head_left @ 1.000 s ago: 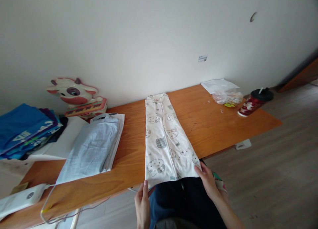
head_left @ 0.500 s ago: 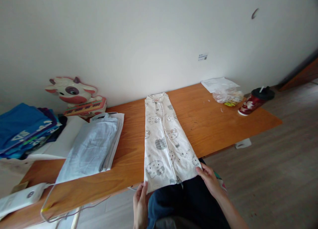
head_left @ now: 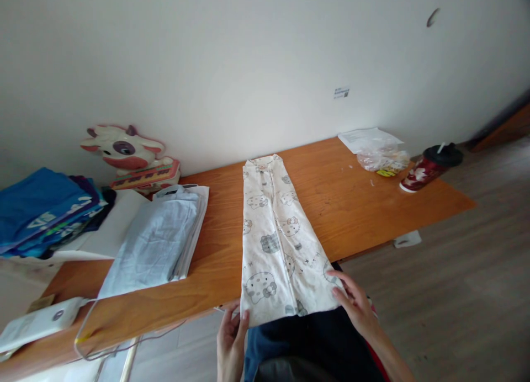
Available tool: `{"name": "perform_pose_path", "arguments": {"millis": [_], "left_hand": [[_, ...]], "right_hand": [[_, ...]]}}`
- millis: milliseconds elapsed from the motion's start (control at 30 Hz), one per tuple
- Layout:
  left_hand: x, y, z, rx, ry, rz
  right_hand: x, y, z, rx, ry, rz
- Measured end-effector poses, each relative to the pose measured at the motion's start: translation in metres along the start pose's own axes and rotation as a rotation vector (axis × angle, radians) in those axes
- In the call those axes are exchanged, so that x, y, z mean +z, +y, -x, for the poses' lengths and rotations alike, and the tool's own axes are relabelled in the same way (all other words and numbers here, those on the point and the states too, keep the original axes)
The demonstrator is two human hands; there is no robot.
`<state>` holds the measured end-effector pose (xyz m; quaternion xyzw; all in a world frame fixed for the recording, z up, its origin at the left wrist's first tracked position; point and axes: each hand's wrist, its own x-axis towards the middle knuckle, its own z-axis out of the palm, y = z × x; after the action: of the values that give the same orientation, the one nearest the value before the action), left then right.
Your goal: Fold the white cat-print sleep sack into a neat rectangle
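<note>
A white baby garment printed with grey cartoon cats [head_left: 275, 238] lies folded lengthwise on the wooden table [head_left: 351, 205], its lower end hanging over the near edge. My left hand [head_left: 231, 342] pinches the garment's bottom left corner. My right hand [head_left: 354, 304] grips the bottom right corner, fingers on the cloth. Both hands are below the table edge, above my dark trousers [head_left: 306, 346].
A folded light blue shirt [head_left: 155, 244] lies left of the garment. Further left are stacked blue clothes [head_left: 41, 208], a cow-shaped toy [head_left: 128, 158] and a white device with a cable [head_left: 35, 324]. At the right end stand a red cup [head_left: 428, 169], a plastic bag [head_left: 381, 161] and papers [head_left: 366, 138].
Both hands have slid a little lower along the garment's bottom corners, and the hem has come further over the table edge. The view has shifted slightly.
</note>
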<state>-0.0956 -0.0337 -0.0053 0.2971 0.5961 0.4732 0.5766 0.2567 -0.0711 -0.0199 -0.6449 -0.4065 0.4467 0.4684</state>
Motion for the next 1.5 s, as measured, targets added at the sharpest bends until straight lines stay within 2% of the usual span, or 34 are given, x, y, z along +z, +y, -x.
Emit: {"name": "perform_pose_path", "arguments": {"millis": [100, 167, 267, 333, 500, 667, 767, 867, 933, 1000, 1067, 1133, 1233, 1300, 1367, 1500], "left_hand": [[-0.008, -0.007, -0.001, 0.064, 0.067, 0.039], [-0.016, -0.013, -0.008, 0.159, 0.087, -0.042], [-0.028, -0.022, -0.026, 0.311, 0.058, -0.245], [-0.030, -0.024, -0.036, 0.357, 0.011, -0.344], [-0.019, -0.013, -0.043, 0.321, -0.160, -0.434], [-0.011, -0.001, -0.041, 0.289, -0.196, -0.463], [-0.014, 0.001, -0.043, 0.309, -0.166, -0.481], [-0.020, 0.004, -0.042, 0.395, -0.153, -0.513], [-0.024, 0.007, -0.040, 0.502, -0.141, -0.566], [-0.028, 0.012, -0.037, 0.667, -0.101, -0.666], [-0.031, 0.017, -0.036, 0.856, -0.097, -0.755], [-0.032, 0.025, -0.035, 1.002, -0.210, -0.796], [-0.027, 0.039, -0.034, 1.063, -0.469, -0.780], [-0.021, 0.050, -0.030, 1.045, -0.567, -0.752], [-0.015, 0.062, -0.022, 1.032, -0.580, -0.719], [-0.010, 0.080, 0.002, 1.056, -0.471, -0.656]], "right_hand": [[-0.008, 0.004, 0.000, -0.053, 0.018, 0.049], [-0.011, 0.009, -0.006, -0.070, 0.017, -0.004], [-0.011, 0.020, -0.018, -0.070, -0.017, -0.069], [-0.010, 0.026, -0.025, -0.045, -0.045, -0.083], [-0.008, 0.027, -0.026, 0.006, -0.103, -0.078], [-0.012, 0.014, -0.021, -0.025, -0.167, -0.012], [-0.015, 0.010, -0.024, -0.107, -0.142, 0.081], [-0.017, 0.005, -0.027, -0.243, -0.094, 0.167], [-0.016, 0.000, -0.028, -0.344, -0.046, 0.206], [-0.015, -0.008, -0.027, -0.450, 0.021, 0.223], [-0.013, -0.017, -0.025, -0.553, 0.043, 0.166], [-0.010, -0.027, -0.023, -0.616, -0.004, 0.045], [-0.006, -0.040, -0.021, -0.653, -0.066, -0.087], [-0.004, -0.046, -0.019, -0.664, -0.064, -0.137], [-0.003, -0.050, -0.015, -0.644, -0.056, -0.207], [-0.005, -0.059, -0.002, -0.559, -0.001, -0.362]]}}
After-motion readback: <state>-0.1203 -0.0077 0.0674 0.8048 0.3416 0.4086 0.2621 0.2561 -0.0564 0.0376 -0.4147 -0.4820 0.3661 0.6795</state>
